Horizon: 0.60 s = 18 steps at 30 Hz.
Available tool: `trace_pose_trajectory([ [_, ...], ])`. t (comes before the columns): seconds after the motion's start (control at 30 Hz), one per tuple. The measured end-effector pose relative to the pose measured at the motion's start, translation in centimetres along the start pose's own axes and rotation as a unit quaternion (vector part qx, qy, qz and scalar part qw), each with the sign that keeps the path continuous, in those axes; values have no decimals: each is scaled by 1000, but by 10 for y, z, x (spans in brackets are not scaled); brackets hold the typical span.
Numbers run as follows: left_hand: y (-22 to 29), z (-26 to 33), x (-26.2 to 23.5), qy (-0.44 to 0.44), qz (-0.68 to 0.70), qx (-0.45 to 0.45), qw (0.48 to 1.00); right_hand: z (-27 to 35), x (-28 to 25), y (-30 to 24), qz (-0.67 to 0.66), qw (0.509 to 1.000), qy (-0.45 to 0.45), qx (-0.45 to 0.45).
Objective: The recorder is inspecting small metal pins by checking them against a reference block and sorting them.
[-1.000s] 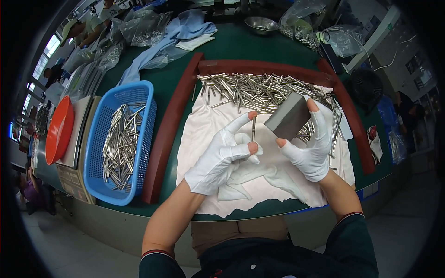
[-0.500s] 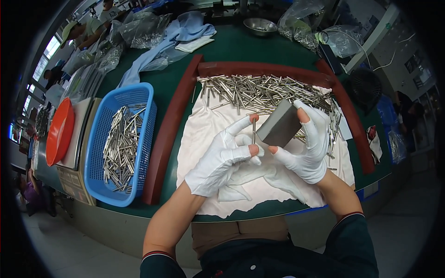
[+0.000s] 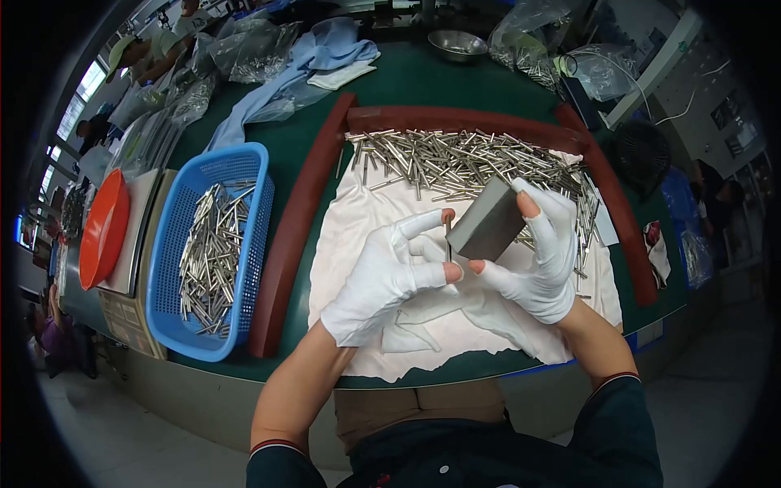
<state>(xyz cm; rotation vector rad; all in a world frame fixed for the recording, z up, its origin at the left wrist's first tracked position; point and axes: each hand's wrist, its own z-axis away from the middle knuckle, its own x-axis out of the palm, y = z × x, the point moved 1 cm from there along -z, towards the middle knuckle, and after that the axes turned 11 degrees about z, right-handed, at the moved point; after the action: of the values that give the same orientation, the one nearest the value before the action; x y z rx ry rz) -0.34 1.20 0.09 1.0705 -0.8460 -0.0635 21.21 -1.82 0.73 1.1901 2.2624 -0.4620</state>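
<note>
- Metal rod (image 3: 448, 237): a single thin one stands upright between the two hands, above the white cloth (image 3: 358, 236) near the front edge of the desk (image 3: 407, 81).
- Left hand (image 3: 384, 276), in a white glove, has its fingers pinched closed on the rod, forefinger stretched up along it.
- Right hand (image 3: 537, 260), also gloved with bare fingertips, has its fingers wrapped around a grey block (image 3: 488, 221), whose edge lies against the rod.
- Heap of rods (image 3: 464, 163): a large pile lies on the cloth's far side, inside the dark red frame (image 3: 297, 236); judging by this, much remains to be handled.
- Blue basket (image 3: 213, 248), towards the desk's left edge, holds a fair layer of similar rods, which looks like the part already dealt with; it is far from full.
- Orange lid (image 3: 103, 228) lies beyond the basket at the left edge.
- Plastic bags (image 3: 537, 41) and a steel bowl (image 3: 458, 42) sit along the back edge.
</note>
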Motion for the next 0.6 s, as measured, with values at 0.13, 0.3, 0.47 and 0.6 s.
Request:
trace_pose_trajectory([
  [0.13, 4, 4, 13, -1, 33, 4, 999, -7, 2, -6, -9, 1000, -1, -5],
  [0.3, 3, 3, 11, 14, -78, 7, 997, -4, 1, -5, 7, 1000, -7, -10],
  [0.47, 3, 3, 2, 21, -94, -3, 995, 0, 2, -5, 4, 1000, 7, -18],
  [0.6, 2, 2, 14, -8, -83, 19, 996, -7, 1, -9, 2, 1000, 2, -23],
])
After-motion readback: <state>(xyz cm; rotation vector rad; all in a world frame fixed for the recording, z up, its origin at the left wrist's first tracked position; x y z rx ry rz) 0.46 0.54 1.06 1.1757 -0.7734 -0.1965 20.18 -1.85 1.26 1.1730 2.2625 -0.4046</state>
